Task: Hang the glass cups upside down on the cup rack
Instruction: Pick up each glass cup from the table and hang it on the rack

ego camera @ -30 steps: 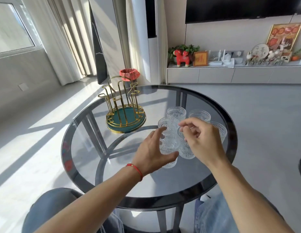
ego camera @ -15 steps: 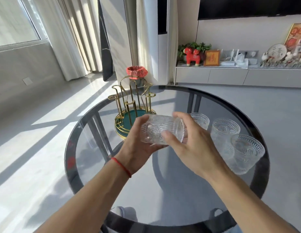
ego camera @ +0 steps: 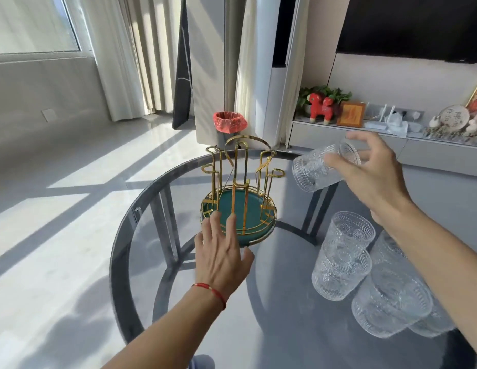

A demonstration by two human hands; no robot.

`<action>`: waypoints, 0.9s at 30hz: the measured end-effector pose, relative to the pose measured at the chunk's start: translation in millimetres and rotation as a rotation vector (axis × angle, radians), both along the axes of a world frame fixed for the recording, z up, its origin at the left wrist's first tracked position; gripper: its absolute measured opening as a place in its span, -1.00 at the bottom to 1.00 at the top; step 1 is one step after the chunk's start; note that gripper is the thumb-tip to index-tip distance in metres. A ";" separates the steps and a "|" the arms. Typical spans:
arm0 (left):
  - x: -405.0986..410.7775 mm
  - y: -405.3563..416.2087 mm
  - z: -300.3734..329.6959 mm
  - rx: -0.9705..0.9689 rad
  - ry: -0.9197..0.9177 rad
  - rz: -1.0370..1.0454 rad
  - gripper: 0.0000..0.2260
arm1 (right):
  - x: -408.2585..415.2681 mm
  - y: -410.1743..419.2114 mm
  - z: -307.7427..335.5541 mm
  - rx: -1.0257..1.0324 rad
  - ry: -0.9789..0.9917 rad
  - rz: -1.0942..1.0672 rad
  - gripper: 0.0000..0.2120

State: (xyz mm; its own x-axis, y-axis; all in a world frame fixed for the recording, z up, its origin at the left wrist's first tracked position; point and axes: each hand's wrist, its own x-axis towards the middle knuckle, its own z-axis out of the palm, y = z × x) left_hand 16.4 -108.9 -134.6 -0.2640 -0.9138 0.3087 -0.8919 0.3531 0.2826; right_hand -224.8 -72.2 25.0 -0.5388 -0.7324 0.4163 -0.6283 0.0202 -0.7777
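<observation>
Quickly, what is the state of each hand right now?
Left hand: open, holding nothing, fingers at the near rim of the rack.
Right hand: closed on a glass cup, held tilted in the air.

Bare forearms, no sleeves; thin red string bracelet circles the left wrist
</observation>
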 end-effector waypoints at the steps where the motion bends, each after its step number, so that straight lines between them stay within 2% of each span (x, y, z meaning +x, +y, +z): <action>1: -1.3 0.5 -3.0 0.015 -0.019 0.026 -0.36 | 0.7 -12.9 4.3 -0.026 0.018 -0.016 -0.45; 5: -7.5 1.7 -13.0 0.118 -0.138 0.045 -0.32 | 6.0 -67.1 29.9 -0.080 0.113 -0.021 -0.48; 8: -7.9 0.4 -19.2 0.158 -0.177 0.022 -0.31 | 14.5 -106.6 50.2 -0.100 -0.018 0.021 -0.50; 11: -8.3 0.3 -23.8 0.174 -0.185 0.009 -0.28 | 26.0 -140.7 54.9 0.003 -0.105 0.152 -0.45; 15: -11.0 0.2 -29.3 0.162 -0.194 0.003 -0.26 | 46.8 -169.8 48.9 0.138 -0.030 0.257 -0.39; 23: -13.2 0.3 -31.0 0.173 -0.198 0.002 -0.27 | 70.1 -200.6 35.4 0.376 0.198 0.434 -0.42; 27: -14.0 0.0 -29.2 0.188 -0.214 0.008 -0.27 | 68.7 -210.4 41.9 0.542 0.156 0.571 -0.45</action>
State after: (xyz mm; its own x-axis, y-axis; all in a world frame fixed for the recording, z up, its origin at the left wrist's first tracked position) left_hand 2.4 -108.9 -163.8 -0.2973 -0.9521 0.0712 -0.9409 0.3049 0.1476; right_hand -156.2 -282.6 67.0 0.0153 -0.9992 -0.0366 -0.7564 0.0124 -0.6540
